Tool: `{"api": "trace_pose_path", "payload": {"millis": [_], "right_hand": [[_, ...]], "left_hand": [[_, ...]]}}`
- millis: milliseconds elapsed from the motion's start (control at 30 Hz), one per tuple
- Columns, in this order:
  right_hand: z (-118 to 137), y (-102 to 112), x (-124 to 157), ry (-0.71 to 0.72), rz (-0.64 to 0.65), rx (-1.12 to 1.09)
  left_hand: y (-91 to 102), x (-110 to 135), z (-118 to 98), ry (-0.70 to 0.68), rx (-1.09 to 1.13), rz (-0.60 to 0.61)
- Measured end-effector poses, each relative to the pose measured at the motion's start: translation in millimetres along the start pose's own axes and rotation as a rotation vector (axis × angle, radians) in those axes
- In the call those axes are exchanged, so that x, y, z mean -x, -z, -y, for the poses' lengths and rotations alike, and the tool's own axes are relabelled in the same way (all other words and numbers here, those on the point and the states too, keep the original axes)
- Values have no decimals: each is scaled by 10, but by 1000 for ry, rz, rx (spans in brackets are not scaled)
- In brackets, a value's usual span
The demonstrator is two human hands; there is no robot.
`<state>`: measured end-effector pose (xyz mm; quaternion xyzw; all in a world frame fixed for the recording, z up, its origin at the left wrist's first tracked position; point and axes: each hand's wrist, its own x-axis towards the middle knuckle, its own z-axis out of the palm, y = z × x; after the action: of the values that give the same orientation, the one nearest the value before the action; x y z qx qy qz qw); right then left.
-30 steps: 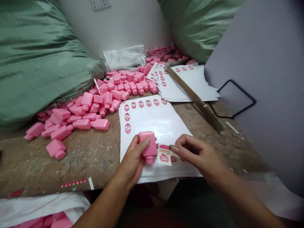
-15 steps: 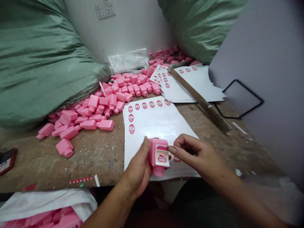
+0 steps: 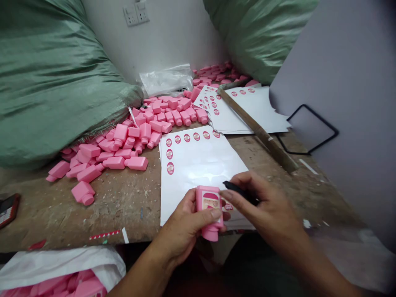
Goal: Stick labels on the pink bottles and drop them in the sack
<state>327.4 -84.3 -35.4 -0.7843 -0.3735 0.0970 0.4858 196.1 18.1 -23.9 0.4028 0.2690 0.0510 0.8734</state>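
Observation:
My left hand [image 3: 188, 225] is closed round a small pink bottle [image 3: 208, 212] held neck-down over the table's near edge. A pink and white label sits on the bottle's face, and my left thumb lies across its lower part. My right hand [image 3: 262, 204] hovers just right of the bottle with a thin black tool [image 3: 239, 190] pinched in its fingers. Both hands are above a white label sheet [image 3: 198, 165] that carries a few oval pink stickers along its top and left edges.
A heap of pink bottles [image 3: 136, 132] covers the worn wooden table [image 3: 123, 206] behind and to the left. More label sheets [image 3: 247, 109] lie at the back right under a wooden stick [image 3: 256, 130]. Green sacks [image 3: 46, 82] flank the table. A phone [image 3: 8, 208] lies far left.
The label went from lying beside the bottle to sitting on its face. My left thumb moved over it, and my right fingers drew back from the label, showing the black tool.

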Motion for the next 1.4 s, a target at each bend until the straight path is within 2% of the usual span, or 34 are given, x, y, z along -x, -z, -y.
{"api": "trace_pose_path", "payload": {"millis": [100,200,300,367,433,500,567,667,767,867,933,1000,1033,1100,1167,1233,1300,1400], "right_hand": [[31,-94,15,14,70,-79],[0,-165,8,5,67,-117],[-87,-173,-17,-12,56,-131],[-148,-158,-40,-32,31,-111],[-193,-139,-67,-76,9,-103],[-219,-116,-96,-111,5,-111],[-238,-79,-125,-99,8,-102],[-282,23,-142,-62,35,-38],[-345,165,-107,-86,69,62],[-389,271,-36,-113,78,148],[-401,293,10,-130,117,189],[-407,280,47,-137,171,247],[-412,265,59,-132,190,281],[-431,233,70,-99,208,349],[-455,205,64,-48,211,412],[-475,188,52,16,210,462],[-482,180,42,75,207,506],[-477,174,43,135,205,555]], "left_hand": [[-28,17,20,-9,-17,11],[144,196,-56,54,-184,-34],[578,706,-296,200,-601,-98],[879,1170,-508,286,-940,-171],[1080,1545,-704,351,-1194,-283],[1181,1655,-853,295,-1362,-350],[1244,1436,-954,103,-1532,-407],[1363,704,-1042,-260,-1857,-524],[1482,-20,-1070,-403,-1922,-540],[1585,-395,-1078,-442,-1879,-551],[1620,-449,-1080,-462,-1863,-551],[1565,-402,-1057,-512,-1784,-581],[1488,-361,-1027,-555,-1648,-624],[1238,-284,-924,-607,-1153,-679],[902,-244,-773,-520,-550,-593],[562,-251,-594,-312,-133,-425],[293,-294,-412,-127,111,-289],[78,-377,-184,7,230,-182]]}}
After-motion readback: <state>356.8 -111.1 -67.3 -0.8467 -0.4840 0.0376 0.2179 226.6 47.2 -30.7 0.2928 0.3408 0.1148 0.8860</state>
